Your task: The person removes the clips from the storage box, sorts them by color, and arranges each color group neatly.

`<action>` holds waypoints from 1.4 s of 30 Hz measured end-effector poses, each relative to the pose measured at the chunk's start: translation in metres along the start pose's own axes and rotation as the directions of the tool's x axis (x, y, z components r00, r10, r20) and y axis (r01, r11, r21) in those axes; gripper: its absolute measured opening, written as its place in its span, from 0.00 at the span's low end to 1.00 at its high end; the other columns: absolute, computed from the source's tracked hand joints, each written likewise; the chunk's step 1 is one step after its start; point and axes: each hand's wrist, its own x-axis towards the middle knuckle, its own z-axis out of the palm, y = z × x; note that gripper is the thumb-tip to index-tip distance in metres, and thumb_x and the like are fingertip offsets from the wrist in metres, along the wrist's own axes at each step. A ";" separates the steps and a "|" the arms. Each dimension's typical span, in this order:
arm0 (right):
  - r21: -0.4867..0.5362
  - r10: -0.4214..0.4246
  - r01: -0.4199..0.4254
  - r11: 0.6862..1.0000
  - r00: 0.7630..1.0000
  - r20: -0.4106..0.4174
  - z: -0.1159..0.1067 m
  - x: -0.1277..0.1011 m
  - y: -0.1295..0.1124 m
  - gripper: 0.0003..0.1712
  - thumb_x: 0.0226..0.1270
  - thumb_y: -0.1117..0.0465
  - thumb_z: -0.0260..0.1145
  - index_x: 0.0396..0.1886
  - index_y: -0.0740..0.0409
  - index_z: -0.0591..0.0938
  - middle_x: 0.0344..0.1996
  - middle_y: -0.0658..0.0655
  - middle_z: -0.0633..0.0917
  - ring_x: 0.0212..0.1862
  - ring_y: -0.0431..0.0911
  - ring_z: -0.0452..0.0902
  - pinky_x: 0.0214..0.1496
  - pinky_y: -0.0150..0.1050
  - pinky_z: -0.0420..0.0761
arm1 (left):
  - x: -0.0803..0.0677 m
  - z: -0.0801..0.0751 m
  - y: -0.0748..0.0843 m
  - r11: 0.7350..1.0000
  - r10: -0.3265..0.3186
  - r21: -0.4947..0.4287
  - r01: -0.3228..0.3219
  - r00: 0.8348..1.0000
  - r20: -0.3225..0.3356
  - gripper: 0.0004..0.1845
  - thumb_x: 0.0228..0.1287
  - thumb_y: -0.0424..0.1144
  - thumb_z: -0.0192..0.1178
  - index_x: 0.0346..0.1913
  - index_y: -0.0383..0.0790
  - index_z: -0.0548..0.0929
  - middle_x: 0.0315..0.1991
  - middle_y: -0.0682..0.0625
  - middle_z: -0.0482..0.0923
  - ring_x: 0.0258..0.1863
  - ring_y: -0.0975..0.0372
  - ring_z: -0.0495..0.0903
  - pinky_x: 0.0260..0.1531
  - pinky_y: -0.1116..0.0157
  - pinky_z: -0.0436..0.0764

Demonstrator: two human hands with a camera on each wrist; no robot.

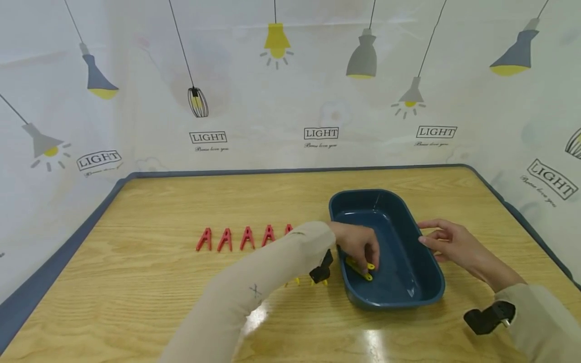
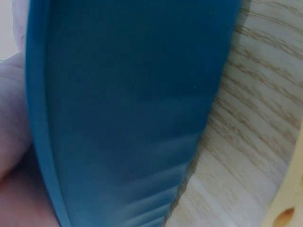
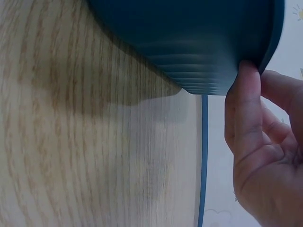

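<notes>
A deep blue plastic basin (image 1: 394, 242) stands on the wooden table. My left hand (image 1: 360, 243) reaches over its left wall, fingers pointing down, and pinches a yellow clothespin (image 1: 370, 266) low inside. Another yellow clothespin (image 1: 367, 277) lies beside it, partly covered by the fingers. In the left wrist view, the basin wall hides most of the left hand (image 2: 14, 123) and both clothespins. On the other side, my right hand (image 1: 456, 245) holds the basin's right rim. The right wrist view shows the fingers (image 3: 248, 90) of that hand against the outer wall just under the rim.
Several red clothespins (image 1: 247, 238) stand in a row left of the basin, the rightmost partly behind the left sleeve (image 1: 272, 272). Parts of yellow clothespins (image 1: 320, 282) show beside that forearm. A printed cloth (image 1: 272, 101) encloses the table's back and sides.
</notes>
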 end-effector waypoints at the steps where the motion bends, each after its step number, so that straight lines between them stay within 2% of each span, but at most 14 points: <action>1: -0.001 0.000 0.000 1.000 1.000 0.000 0.000 0.000 0.000 0.30 0.66 0.54 0.55 0.60 0.68 0.61 0.37 0.61 0.78 0.36 0.41 0.77 0.37 0.43 0.78 | 0.001 0.000 -0.001 1.000 0.004 -0.003 -0.005 1.000 -0.017 0.09 0.50 0.31 0.65 0.37 0.37 0.84 0.32 0.53 0.79 0.31 0.70 0.74 0.33 0.78 0.72; 4: 0.003 0.001 -0.001 1.000 1.000 0.002 0.000 0.000 0.000 0.30 0.65 0.54 0.55 0.61 0.68 0.60 0.37 0.62 0.78 0.36 0.41 0.77 0.37 0.44 0.78 | 0.003 0.000 -0.003 1.000 0.004 -0.011 -0.004 0.998 -0.070 0.09 0.51 0.32 0.64 0.37 0.37 0.83 0.31 0.54 0.78 0.31 0.70 0.74 0.32 0.78 0.72; 11: 0.015 -0.002 0.002 1.000 1.000 0.010 0.000 0.000 0.001 0.30 0.66 0.55 0.54 0.61 0.68 0.60 0.37 0.62 0.78 0.36 0.41 0.77 0.38 0.45 0.78 | 0.006 0.001 -0.007 0.999 -0.050 -0.001 0.051 0.982 -0.182 0.10 0.53 0.35 0.63 0.40 0.41 0.83 0.33 0.57 0.79 0.33 0.72 0.75 0.32 0.79 0.72; 16: 0.017 -0.001 0.001 1.000 1.000 0.010 0.000 0.000 0.001 0.31 0.66 0.54 0.54 0.61 0.68 0.60 0.37 0.62 0.78 0.36 0.42 0.77 0.38 0.44 0.78 | 0.008 0.002 -0.008 0.998 -0.064 -0.007 0.064 0.973 -0.224 0.11 0.55 0.35 0.61 0.42 0.41 0.81 0.33 0.56 0.79 0.31 0.72 0.75 0.30 0.78 0.73; 22: 0.012 0.002 -0.002 1.000 1.000 0.007 0.000 0.000 0.000 0.31 0.65 0.54 0.55 0.61 0.68 0.60 0.37 0.62 0.77 0.36 0.42 0.77 0.38 0.43 0.78 | 0.011 0.006 -0.008 0.997 -0.082 -0.006 0.083 0.970 -0.228 0.13 0.55 0.36 0.62 0.45 0.41 0.80 0.36 0.54 0.79 0.33 0.72 0.75 0.31 0.78 0.72; 29: 0.006 0.013 -0.013 1.000 1.000 -0.004 0.000 0.001 -0.001 0.31 0.65 0.54 0.55 0.60 0.68 0.61 0.37 0.62 0.78 0.36 0.42 0.77 0.37 0.43 0.78 | 0.012 0.005 -0.006 0.997 -0.076 -0.008 0.076 0.969 -0.235 0.15 0.54 0.36 0.63 0.46 0.40 0.79 0.39 0.53 0.79 0.36 0.71 0.75 0.31 0.78 0.72; 42: 0.017 0.013 -0.013 1.000 1.000 -0.009 0.000 0.001 0.001 0.31 0.65 0.53 0.55 0.60 0.68 0.61 0.37 0.61 0.78 0.36 0.41 0.77 0.38 0.43 0.78 | 0.016 0.008 0.006 0.987 -0.126 0.082 0.141 0.977 -0.172 0.18 0.48 0.35 0.67 0.46 0.42 0.79 0.38 0.54 0.77 0.35 0.70 0.74 0.32 0.79 0.71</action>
